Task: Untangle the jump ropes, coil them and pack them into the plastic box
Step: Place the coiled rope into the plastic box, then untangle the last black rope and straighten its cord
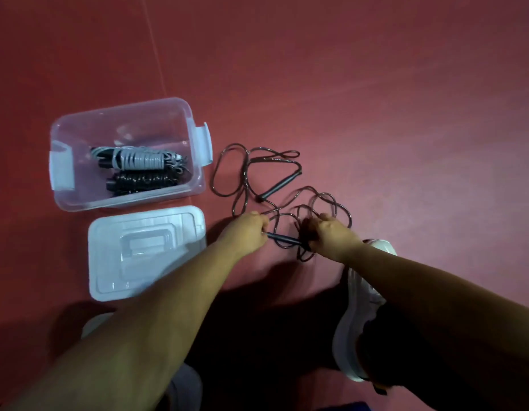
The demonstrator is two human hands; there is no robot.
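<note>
A dark jump rope lies in loose tangled loops on the red floor, right of the clear plastic box. One black handle rests on the floor among the loops. My left hand grips the cord and the end of the other black handle. My right hand is closed on the handle's far end and a bunch of cord loops. Inside the box lie a coiled grey-white rope and a coiled black rope.
The box's clear lid lies flat on the floor just in front of the box, left of my left forearm. A white shoe sits under my right forearm. The floor is red matting with a pale line at upper left.
</note>
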